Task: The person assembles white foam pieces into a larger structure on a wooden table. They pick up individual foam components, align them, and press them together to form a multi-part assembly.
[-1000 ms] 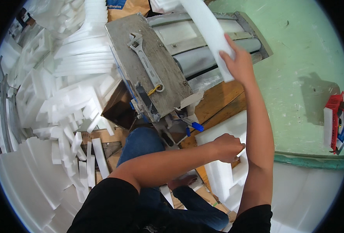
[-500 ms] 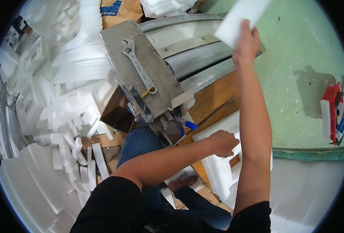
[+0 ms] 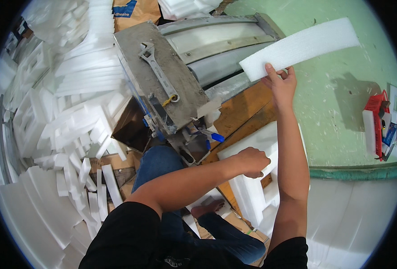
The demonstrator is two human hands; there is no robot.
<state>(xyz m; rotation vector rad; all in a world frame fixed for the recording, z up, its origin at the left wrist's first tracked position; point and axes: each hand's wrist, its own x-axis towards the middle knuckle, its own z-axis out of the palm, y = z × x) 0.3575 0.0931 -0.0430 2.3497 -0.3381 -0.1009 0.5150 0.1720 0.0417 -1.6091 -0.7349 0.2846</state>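
Observation:
A long, flat strip of white foam [image 3: 306, 47] is pinched near its left end by my right hand [image 3: 281, 83], thumb on top. The strip stretches to the upper right over a pale green surface. My left hand [image 3: 253, 162] is closed in a fist above a white foam frame [image 3: 248, 197]; whether anything is inside the fist is hidden. To the left of my right hand stands a metal roller machine [image 3: 230, 62], its grey top plate bearing an adjustable wrench [image 3: 160, 74].
Piles of white foam offcuts [image 3: 73, 130] fill the left side. A red plastic basket [image 3: 377, 121] with small items stands on the green surface [image 3: 333, 121] at right. A blue-tipped lever [image 3: 217, 137] sticks out of the machine near my knee. A brown paper bag [image 3: 142, 15] lies behind.
My right hand has come down and nearer, and the foam strip has swung from steeply slanted to lying more level toward the right. My left fist stays almost in place.

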